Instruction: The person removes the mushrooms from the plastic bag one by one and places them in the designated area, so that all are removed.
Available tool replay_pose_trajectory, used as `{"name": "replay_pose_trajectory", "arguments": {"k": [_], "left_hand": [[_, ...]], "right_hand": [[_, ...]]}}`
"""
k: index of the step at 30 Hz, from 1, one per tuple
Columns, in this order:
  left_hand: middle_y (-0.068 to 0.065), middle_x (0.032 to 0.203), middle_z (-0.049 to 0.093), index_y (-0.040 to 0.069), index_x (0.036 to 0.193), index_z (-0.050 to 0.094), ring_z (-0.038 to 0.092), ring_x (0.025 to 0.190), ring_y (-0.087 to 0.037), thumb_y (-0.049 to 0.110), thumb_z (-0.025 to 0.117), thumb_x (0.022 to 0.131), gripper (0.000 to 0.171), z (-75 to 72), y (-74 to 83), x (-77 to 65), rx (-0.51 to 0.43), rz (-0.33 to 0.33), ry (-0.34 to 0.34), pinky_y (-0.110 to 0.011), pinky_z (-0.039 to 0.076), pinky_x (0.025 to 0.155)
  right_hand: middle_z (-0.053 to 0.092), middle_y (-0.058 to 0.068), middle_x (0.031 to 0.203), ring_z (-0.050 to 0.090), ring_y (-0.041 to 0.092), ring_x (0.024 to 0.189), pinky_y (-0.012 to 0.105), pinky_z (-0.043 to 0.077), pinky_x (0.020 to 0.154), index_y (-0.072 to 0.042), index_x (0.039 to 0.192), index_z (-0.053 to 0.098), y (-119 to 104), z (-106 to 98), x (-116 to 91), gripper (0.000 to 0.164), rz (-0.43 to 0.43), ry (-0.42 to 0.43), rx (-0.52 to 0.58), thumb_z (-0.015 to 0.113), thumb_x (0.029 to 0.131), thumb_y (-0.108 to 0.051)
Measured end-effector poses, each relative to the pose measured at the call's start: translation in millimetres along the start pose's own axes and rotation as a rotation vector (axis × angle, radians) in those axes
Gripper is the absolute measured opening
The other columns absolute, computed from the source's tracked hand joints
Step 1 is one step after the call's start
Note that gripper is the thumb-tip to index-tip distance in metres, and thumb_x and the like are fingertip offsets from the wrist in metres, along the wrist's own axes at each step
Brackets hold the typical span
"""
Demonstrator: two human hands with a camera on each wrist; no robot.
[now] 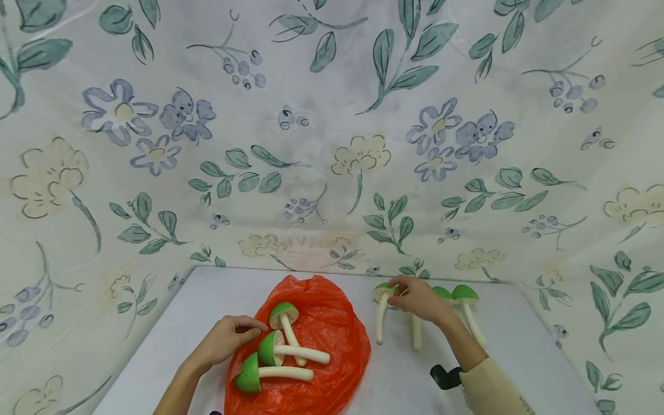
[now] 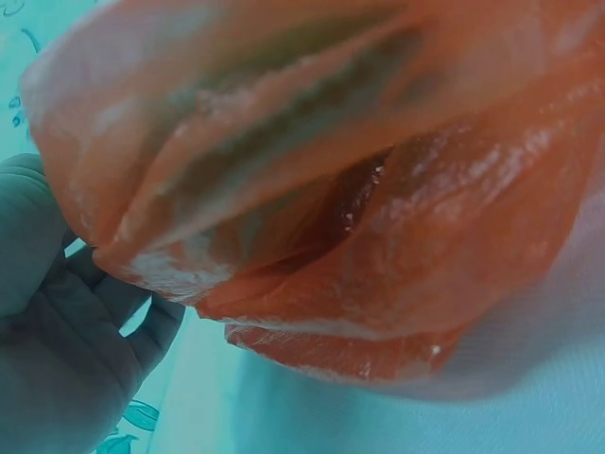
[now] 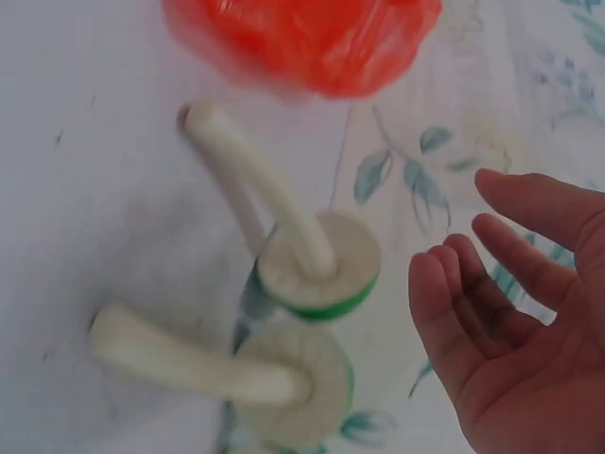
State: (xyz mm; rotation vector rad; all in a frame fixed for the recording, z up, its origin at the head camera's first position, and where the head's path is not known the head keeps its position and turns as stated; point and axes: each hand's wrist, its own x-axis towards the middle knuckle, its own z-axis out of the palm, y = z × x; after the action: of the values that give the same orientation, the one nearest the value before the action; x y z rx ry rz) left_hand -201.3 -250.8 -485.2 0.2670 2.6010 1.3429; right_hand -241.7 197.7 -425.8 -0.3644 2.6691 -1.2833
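Note:
My left hand [image 1: 225,341] holds the left rim of a red plastic bag [image 1: 337,323], fingers and thumb at its edge. The left wrist view shows the hand [image 2: 76,322] beside the crumpled bag [image 2: 378,274]. Three toy mushrooms with green caps and pale stems lie on or in the bag: an upper one [image 1: 284,314], a middle one [image 1: 301,352] and a lower one [image 1: 251,374]. My right hand [image 1: 419,298] hovers over several similar mushrooms [image 1: 465,293] at the table's right. In the right wrist view its loosely bent fingers are apart from the nearest mushroom [image 3: 321,260].
A white table [image 1: 155,346] carries everything. A wall or curtain [image 1: 321,115] with a leaf and flower print rises behind its far edge. A black strap or device [image 1: 445,377] sits by my right wrist.

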Motion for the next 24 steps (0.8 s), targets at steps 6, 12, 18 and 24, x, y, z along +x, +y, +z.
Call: {"name": "replay_pose_trajectory", "arguments": {"k": [6, 12, 18, 24], "left_hand": [[-0.005, 0.113, 0.072, 0.012, 0.109, 0.077, 0.064, 0.104, -0.02, 0.023, 0.067, 0.097, 0.019, 1.5, 1.2, -0.9, -0.016, 0.003, -0.005, -0.035, 0.054, 0.086], [-0.006, 0.114, 0.072, 0.01, 0.112, 0.076, 0.064, 0.104, -0.02, 0.023, 0.067, 0.097, 0.021, 3.0, -0.5, -1.4, -0.037, 0.019, -0.011, -0.03, 0.054, 0.083], [-0.006, 0.114, 0.072, 0.01, 0.111, 0.076, 0.064, 0.104, -0.02, 0.024, 0.067, 0.098, 0.022, 3.4, 0.8, -0.7, -0.03, 0.024, -0.01, -0.033, 0.055, 0.084], [-0.004, 0.111, 0.073, 0.012, 0.109, 0.077, 0.064, 0.101, -0.017, 0.025, 0.067, 0.097, 0.02, 2.0, 2.7, -0.2, -0.002, 0.018, 0.004, -0.032, 0.054, 0.084]], "right_hand": [[0.062, 0.003, 0.093, 0.064, 0.024, 0.08, 0.038, 0.058, 0.07, -0.01, 0.116, 0.067, -25, 30, 12, 0.029, -0.066, -0.137, -0.033, 0.075, 0.09, -0.02], [0.065, 0.001, 0.099, 0.06, 0.013, 0.083, 0.027, 0.054, 0.069, -0.011, 0.116, 0.07, -44, 63, 11, 0.03, -0.177, -0.195, -0.164, 0.077, 0.089, -0.019], [0.068, 0.003, 0.109, 0.059, 0.013, 0.089, 0.025, 0.05, 0.075, -0.011, 0.119, 0.07, -61, 92, 13, 0.033, -0.196, -0.284, -0.169, 0.078, 0.088, -0.019], [0.068, 0.003, 0.115, 0.061, 0.01, 0.091, 0.022, 0.051, 0.077, -0.01, 0.123, 0.068, -71, 118, 16, 0.038, -0.205, -0.346, -0.148, 0.079, 0.087, -0.016]]}}
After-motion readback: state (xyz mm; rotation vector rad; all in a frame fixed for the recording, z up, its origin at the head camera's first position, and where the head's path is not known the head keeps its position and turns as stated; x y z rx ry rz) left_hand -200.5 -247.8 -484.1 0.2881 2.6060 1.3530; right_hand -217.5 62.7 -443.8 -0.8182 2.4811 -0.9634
